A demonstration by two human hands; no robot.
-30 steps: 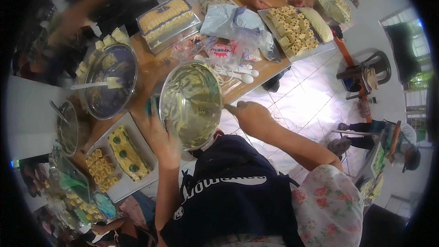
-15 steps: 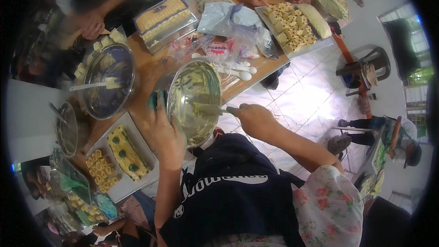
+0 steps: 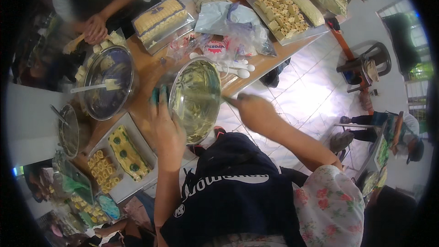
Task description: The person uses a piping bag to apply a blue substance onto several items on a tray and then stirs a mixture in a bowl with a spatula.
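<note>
A metal mixing bowl (image 3: 196, 128) smeared with pale yellow-green cream is tilted toward me at the table's near edge. My left hand (image 3: 167, 126) holds it from the left, its long fingers stretched along the outer wall and the thumb at the rim. Teal stains mark those fingertips. To the right of the bowl, my right hand (image 3: 256, 113) is closed round the handle of a spatula (image 3: 232, 101). The spatula's blade reaches into the bowl and is smeared by motion.
White plastic spoons (image 3: 242, 72) and plastic bags (image 3: 224, 18) lie beyond the bowl. Left are a purple-smeared bowl (image 3: 131, 87) with a spatula and a tray (image 3: 148, 144) of decorated cakes. An iced cake (image 3: 160, 20) and a tray (image 3: 304, 39) of cake pieces sit farther back, near other people's hands.
The spatula has swept across the inside of the bowl, and my right hand has shifted slightly. The bowl is turned a little. Across the table, a person's hands have moved closer together.
</note>
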